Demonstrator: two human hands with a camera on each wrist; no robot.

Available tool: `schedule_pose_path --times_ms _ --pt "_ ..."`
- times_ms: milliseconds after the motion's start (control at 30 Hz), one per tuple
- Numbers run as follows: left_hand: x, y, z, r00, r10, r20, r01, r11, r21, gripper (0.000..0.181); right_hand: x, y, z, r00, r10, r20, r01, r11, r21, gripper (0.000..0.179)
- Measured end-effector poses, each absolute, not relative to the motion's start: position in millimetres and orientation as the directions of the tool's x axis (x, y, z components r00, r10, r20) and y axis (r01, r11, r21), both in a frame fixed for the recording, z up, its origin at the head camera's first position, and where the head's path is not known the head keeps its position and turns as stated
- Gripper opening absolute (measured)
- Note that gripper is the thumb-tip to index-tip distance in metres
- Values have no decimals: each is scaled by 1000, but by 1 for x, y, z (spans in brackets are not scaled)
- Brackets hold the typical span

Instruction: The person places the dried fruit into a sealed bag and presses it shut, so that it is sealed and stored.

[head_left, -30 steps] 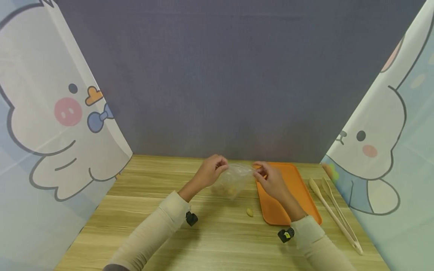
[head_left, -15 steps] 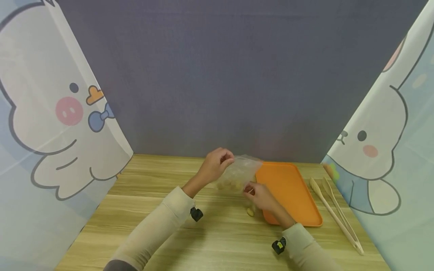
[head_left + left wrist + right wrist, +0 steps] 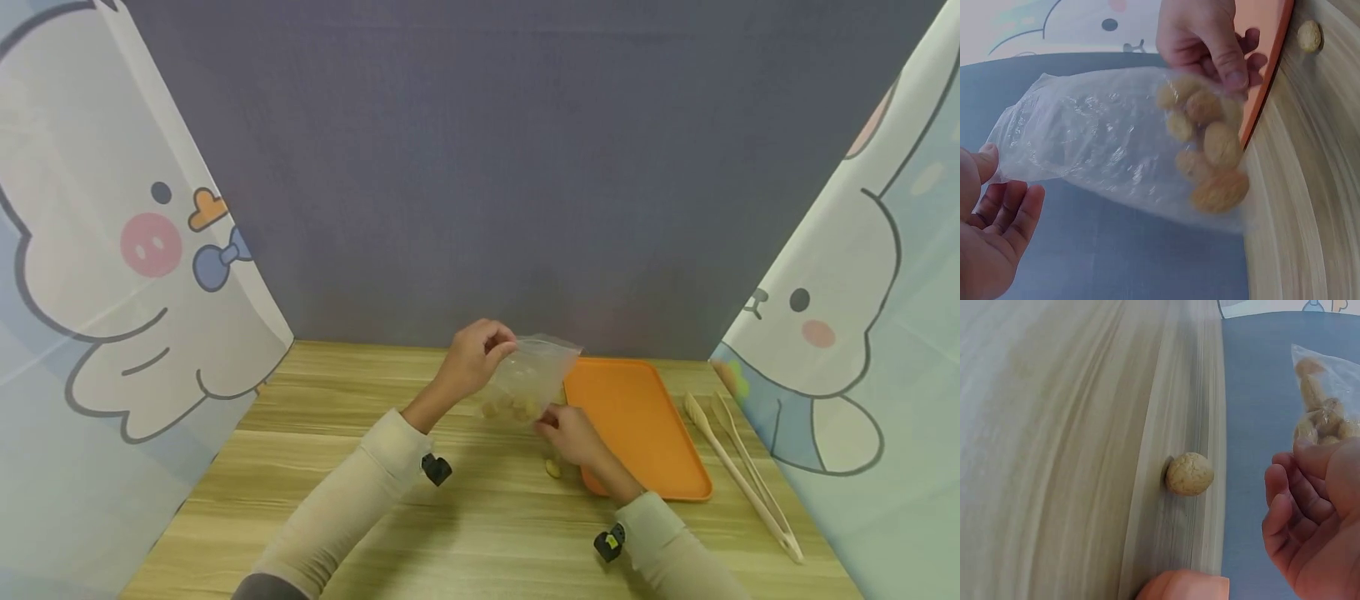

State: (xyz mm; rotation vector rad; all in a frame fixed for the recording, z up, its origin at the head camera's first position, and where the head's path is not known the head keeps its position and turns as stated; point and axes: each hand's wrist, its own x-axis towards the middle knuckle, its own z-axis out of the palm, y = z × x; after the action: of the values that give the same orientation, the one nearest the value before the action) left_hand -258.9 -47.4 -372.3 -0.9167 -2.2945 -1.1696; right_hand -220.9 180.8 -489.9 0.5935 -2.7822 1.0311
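Note:
My left hand pinches the upper left corner of a clear plastic bag. Several tan, wrinkled, nut-like pieces have settled at the bag's bottom. In the left wrist view, the thumb and fingers of my right hand pinch the bag's lower corner beside these pieces. The bag's top edge stretches to the right, its far corner unheld. A single loose tan piece lies on the wooden table, below my right hand.
An orange tray lies at the right, partly under my right forearm. Farther right are pale wooden tongs, angled toward the front. A dark grey panel closes off the back, and cartoon-printed sheets flank both sides.
My right hand has left the bag's upper right corner and moved down and left to its lower corner. My left hand has risen slightly with the bag, which now hangs more upright.

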Motion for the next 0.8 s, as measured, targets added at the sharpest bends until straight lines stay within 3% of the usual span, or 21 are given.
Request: schedule_pose_path --times_ms 333,600,800 --pt "-265 -64 -374 -679 337 652 722 463 513 7 -214 190 -494 -926 -312 213 -377 735 -564 14" --pt "-266 -63 -382 -734 328 595 668 504 547 8 -211 193 -496 -923 -342 177 -379 721 -581 12" --pt "-265 -59 -384 -723 337 603 684 469 559 8 -213 196 -489 -926 -334 176 -372 726 -578 7"
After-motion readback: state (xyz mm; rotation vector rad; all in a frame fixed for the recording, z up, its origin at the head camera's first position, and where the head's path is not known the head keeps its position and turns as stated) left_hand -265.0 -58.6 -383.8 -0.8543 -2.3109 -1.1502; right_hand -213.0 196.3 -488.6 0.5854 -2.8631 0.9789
